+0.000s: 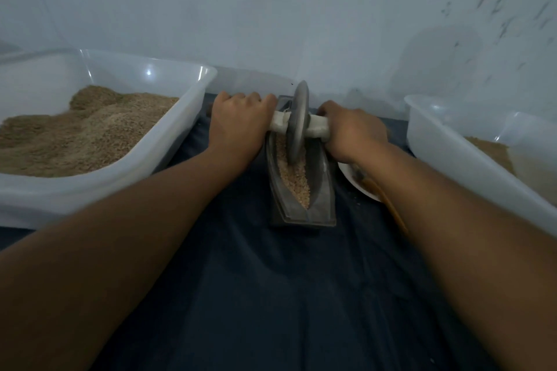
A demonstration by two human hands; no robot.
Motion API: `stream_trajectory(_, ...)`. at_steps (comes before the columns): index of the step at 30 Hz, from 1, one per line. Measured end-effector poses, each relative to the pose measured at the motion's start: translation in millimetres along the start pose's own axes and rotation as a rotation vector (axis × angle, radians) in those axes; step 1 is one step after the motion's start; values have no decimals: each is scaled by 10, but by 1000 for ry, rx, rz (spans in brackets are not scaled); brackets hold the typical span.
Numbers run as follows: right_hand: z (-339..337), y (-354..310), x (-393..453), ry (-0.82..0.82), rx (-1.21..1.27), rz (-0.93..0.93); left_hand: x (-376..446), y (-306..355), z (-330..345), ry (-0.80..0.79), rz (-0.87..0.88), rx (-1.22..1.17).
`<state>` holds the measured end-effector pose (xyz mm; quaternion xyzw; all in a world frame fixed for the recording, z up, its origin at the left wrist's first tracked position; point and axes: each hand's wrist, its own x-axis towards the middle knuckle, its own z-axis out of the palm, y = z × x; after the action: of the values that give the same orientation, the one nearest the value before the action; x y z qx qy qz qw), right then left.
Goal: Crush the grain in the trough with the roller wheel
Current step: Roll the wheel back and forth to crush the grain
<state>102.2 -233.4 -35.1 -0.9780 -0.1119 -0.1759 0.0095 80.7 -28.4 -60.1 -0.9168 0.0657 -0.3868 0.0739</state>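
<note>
We see the grain [294, 176] lying along the narrow dark trough [322, 205], which stands on the dark cloth [271, 295] midway between the two tubs, and the roller wheel [297, 123] standing upright in it toward the far end, its rim down in the grain. Our left hand [238, 123] and right hand [349, 132] each have their grip wrapped round one end of the pale axle [318, 126], so we judge the crushing stroke is in hand. Next, we think, comes an even pull toward the near end, keeping the wheel upright, with the left tub [168, 135] of grain, the right tub [452, 147] and the small white dish [358, 184] beside the trough left alone.
</note>
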Motion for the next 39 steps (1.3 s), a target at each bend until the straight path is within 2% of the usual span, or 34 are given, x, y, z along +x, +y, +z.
stream_trajectory(4,-44,-2,89,-86,3,10,39,-3,11,-2,2,-10)
stream_trajectory(20,84,-85,-434,316,-26,-36,-324,89,-141,96,-20,8)
stream_trajectory(31,48,-137,-790,357,67,6,-551,149,-380,116,-20,-17)
stream_trajectory(34,14,-138,-847,330,53,3,-579,158,-417,114,-23,-23)
stream_trajectory(39,-36,-192,-915,378,-25,-9,-653,141,-433,88,-59,-50)
